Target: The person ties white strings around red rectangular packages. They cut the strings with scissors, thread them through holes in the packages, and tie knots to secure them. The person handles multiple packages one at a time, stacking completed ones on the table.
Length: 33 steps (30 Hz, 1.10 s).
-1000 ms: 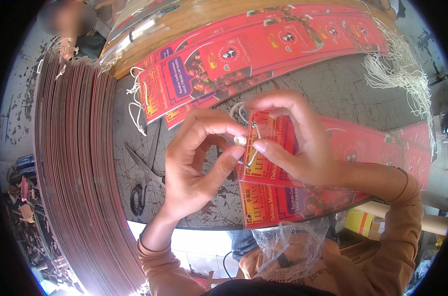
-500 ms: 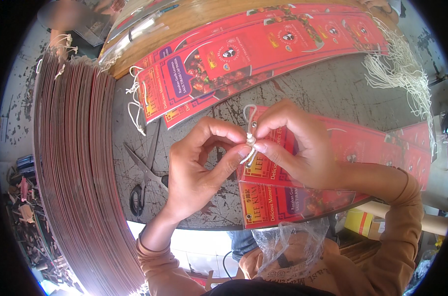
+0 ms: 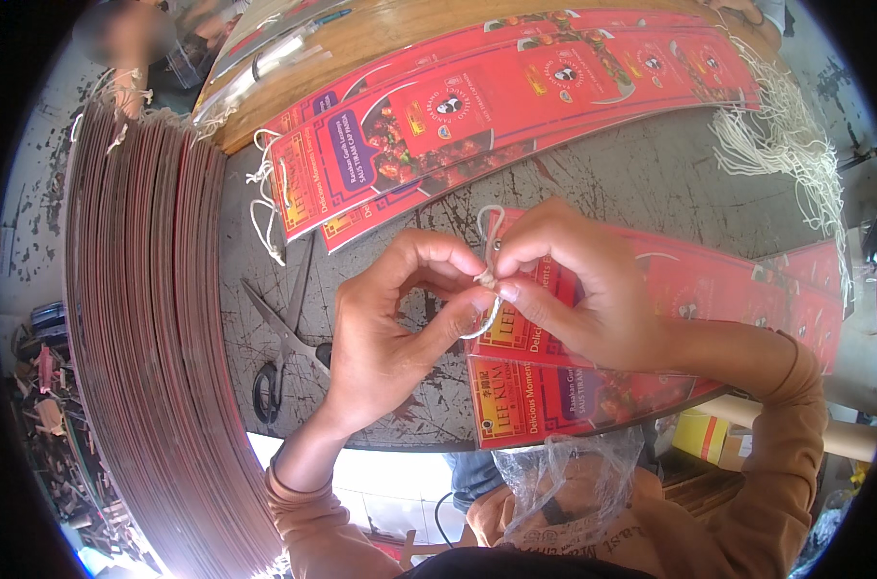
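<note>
Thumb and fingers of my left hand pinch a white string from the left. My right hand pinches the same string from the right, its fingertips almost meeting the left ones. A small knot sits between the fingertips, partly covered by them. Above it the string forms a narrow loop, and below it a tail curves down. Under both hands lies a red printed strip sign with a metal eyelet at its near end. Another red strip sign rests just below it, nearer to me.
Scissors lie spread left of my left hand. A tall stack of strips stands on the far left. Finished-looking red signs lie beyond, with a bundle of white strings at right. Another person's hand is at upper left.
My fingertips have closed more over the knot. The short string ends below it now appear as one curved tail. At upper left, the other person has shifted.
</note>
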{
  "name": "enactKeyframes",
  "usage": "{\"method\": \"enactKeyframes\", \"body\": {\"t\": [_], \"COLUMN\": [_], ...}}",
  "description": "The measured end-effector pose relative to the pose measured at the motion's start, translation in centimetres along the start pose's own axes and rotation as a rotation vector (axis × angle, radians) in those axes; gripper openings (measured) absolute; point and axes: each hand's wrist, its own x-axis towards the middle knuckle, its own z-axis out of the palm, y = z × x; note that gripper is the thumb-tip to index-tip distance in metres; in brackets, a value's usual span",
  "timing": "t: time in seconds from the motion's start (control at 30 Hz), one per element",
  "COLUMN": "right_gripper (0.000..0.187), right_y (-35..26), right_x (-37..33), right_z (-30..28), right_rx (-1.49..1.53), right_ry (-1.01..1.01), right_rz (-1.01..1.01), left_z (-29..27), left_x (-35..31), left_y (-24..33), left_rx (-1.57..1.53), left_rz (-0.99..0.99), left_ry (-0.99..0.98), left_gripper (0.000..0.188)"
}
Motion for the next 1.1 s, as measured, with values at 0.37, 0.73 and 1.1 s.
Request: {"method": "enactKeyframes", "body": {"t": [0.37, 0.73, 1.1], "right_gripper": [0.014, 0.035, 0.017], "right_y": [-0.1, -5.3, -4.5], "right_x": [0.1, -4.2, -10.5], "right_z": [0.3, -11.2, -14.8], "right_rx": [0.213, -0.713, -0.558], "right_ry": [-0.002, -0.12, 0.156], "right_rz": [0.348, 0.442, 0.733], "left_z": [-0.3, -0.6, 0.1], "left_x": [0.1, -0.8, -0.9], "left_y": [0.1, 1.4, 1.3], "left_rx": [-0.029, -0.172, -0.197], "left_rz": [-0.027, 0.123, 0.202], "left_ry": [0.043, 0.134, 0.235], "left_gripper": [0.015, 0.017, 0.016]}}
